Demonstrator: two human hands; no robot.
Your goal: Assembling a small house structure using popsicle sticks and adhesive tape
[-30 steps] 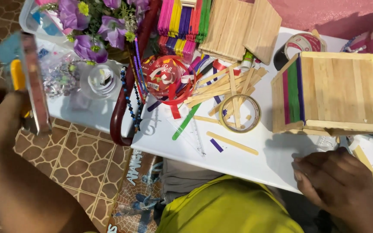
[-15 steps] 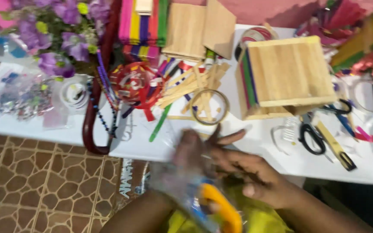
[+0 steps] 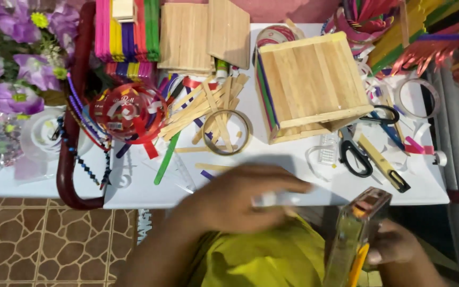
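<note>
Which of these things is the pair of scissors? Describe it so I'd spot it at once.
Start at the big wooden box made of craft sticks on the white table. Just right of its lower corner lie the scissors, on the tabletop. Their black looped handles set them apart from the yellow and black cutter lying beside them.

Home craft table [image 3: 304, 183]; wooden sticks [image 3: 203, 106], scissors [image 3: 354, 154], tiled floor [image 3: 38, 239].
</note>
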